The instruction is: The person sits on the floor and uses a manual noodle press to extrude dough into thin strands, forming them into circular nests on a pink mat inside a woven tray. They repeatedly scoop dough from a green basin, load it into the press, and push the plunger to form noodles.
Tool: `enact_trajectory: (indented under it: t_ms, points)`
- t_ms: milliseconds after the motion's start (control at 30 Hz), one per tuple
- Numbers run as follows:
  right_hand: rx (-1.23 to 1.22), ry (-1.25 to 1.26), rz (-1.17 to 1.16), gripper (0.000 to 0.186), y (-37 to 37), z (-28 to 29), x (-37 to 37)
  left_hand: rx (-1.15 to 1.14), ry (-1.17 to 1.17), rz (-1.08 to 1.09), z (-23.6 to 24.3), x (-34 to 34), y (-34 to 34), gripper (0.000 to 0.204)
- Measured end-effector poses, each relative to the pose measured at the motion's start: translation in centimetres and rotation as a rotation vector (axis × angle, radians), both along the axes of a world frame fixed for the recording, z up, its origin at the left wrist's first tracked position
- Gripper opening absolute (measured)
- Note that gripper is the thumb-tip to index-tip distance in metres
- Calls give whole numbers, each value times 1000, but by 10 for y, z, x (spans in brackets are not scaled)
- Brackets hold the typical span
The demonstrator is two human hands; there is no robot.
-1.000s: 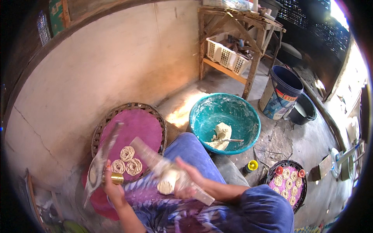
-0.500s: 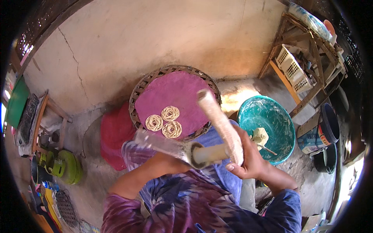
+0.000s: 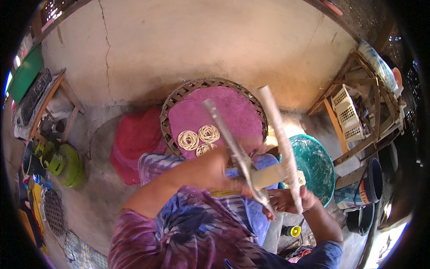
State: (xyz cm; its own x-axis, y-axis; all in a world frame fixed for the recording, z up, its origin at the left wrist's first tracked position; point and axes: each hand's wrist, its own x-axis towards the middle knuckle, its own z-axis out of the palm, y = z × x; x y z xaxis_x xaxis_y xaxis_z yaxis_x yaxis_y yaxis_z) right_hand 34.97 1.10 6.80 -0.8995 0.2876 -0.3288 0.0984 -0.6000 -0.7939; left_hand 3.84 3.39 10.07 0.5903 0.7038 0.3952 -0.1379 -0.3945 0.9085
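Note:
A hand press with a long metal handle bar (image 3: 230, 141) and a pale wooden plunger (image 3: 268, 175) with a wooden crossbar (image 3: 282, 139) is held up over my lap. My right hand (image 3: 293, 200) is closed round the crossbar's lower end, its fingers beside the metal bar's near end. My left hand (image 3: 217, 169) is smeared by motion, close to the press's left side; its grip cannot be made out. Beyond, three coiled noodle nests (image 3: 188, 140) lie on a pink cloth (image 3: 233, 105) spread over a woven basket (image 3: 168, 107). The nearest nest is partly covered by my left hand.
At right stands a teal basin (image 3: 329, 157) with pale dough (image 3: 300, 178), partly hidden by the crossbar. Further right are buckets (image 3: 376, 179) and a wooden rack with a cream basket (image 3: 347, 114). At left are red cloth (image 3: 136, 141) and a green gas cylinder (image 3: 71, 168). A wall stands behind.
The press has turned, so its metal bar now points away from me and stands nearly parallel to the crossbar. My left hand has moved up and right; my right hand has shifted lower.

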Motion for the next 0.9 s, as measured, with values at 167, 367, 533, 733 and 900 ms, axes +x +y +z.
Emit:
enact_trajectory:
  t_ms: [167, 367, 533, 733, 900]
  points:
    - [-98, 11, 3, 137, 31, 4, 4, -548, -944, -260, 46, 1, 84, 82]
    - [37, -272, -154, 106, 98, 42, -11, -731, -1196, -300, -21, 6, 198, 61]
    - [270, -658, -125, 101, 120, 58, -35, -626, -1419, -415, -97, 1, 228, 55]
    - [498, -711, -176, 89, 118, 71, -61, -455, -1427, -315, -74, -27, 226, 50]
    - [449, -707, -214, 80, 95, 94, -58, -495, -1414, -322, -60, -23, 205, 54]
